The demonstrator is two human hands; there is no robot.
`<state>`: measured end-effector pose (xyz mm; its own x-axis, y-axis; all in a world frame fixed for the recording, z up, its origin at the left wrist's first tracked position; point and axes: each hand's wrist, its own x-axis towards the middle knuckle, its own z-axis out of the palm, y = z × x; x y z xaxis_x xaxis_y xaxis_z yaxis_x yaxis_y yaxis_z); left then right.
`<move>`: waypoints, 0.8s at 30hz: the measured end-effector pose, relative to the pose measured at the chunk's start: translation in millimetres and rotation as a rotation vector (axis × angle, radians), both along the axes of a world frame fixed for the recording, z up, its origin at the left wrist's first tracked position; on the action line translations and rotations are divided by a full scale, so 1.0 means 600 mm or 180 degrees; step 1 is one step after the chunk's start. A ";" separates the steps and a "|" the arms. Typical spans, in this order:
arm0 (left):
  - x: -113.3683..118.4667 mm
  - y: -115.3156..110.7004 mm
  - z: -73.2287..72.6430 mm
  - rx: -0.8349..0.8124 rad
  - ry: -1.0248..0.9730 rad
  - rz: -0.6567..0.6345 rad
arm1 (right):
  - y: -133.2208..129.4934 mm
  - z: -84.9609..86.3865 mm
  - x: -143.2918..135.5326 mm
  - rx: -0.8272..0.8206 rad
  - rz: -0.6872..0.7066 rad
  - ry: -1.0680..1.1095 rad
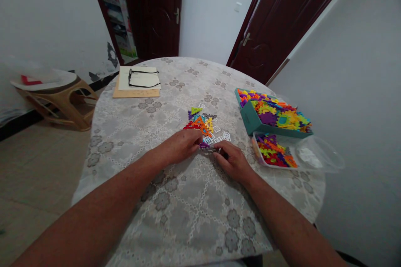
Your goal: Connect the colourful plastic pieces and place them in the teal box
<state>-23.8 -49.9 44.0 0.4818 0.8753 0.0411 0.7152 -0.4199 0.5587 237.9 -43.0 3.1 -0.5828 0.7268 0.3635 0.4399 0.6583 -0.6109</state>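
Near the middle of the table, my left hand (184, 145) is closed, its fingertips pinching a small purple plastic building piece (204, 144). Facing it from the right, my right hand (233, 160) grips a small grey building piece (213, 149) between thumb and fingers. The two pieces meet or nearly meet between my hands; whether they are joined I cannot tell. Just beyond my fingers lies a cluster of red, orange, yellow, green and blue toothed pieces (200, 124). Several white window-shaped pieces (226, 136) are scattered beside the cluster.
At right, a teal box (250, 119) heaped with colourful pieces stands behind a clear plastic tub (275, 167) holding more. Black-framed glasses (144, 85) rest on papers (123, 76) at the far left. The round table has a patterned cloth (194, 217). Beyond it stands a stool (69, 100).
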 end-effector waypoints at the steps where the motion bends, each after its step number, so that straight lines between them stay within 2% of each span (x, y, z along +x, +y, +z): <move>1: 0.003 -0.002 0.002 -0.0022 -0.0050 -0.0059 | 0.000 -0.001 -0.002 0.0013 -0.0021 -0.0023; 8: 0.018 -0.011 0.005 -0.0308 0.0051 -0.0076 | -0.007 -0.004 -0.017 0.0022 -0.0151 -0.0240; 12: 0.023 -0.013 -0.004 -0.0128 0.0398 -0.0002 | -0.008 0.008 -0.024 0.0057 -0.0021 -0.0288; 16: 0.013 -0.013 -0.002 0.0031 0.0538 0.0026 | 0.018 0.026 -0.027 0.0296 -0.0213 -0.0244; 19: 0.001 -0.010 0.003 0.0037 0.0519 -0.0021 | 0.046 0.031 -0.045 0.0438 -0.0345 -0.0645; 24: -0.010 -0.003 -0.001 0.0040 0.0378 -0.0140 | 0.061 0.025 -0.092 0.0150 -0.0835 -0.1490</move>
<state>-29.8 -51.4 43.6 0.5219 0.8530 -0.0078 0.7568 -0.4588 0.4656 182.8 -6.1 17.9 -0.4915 0.8589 0.1440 0.8114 0.5117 -0.2825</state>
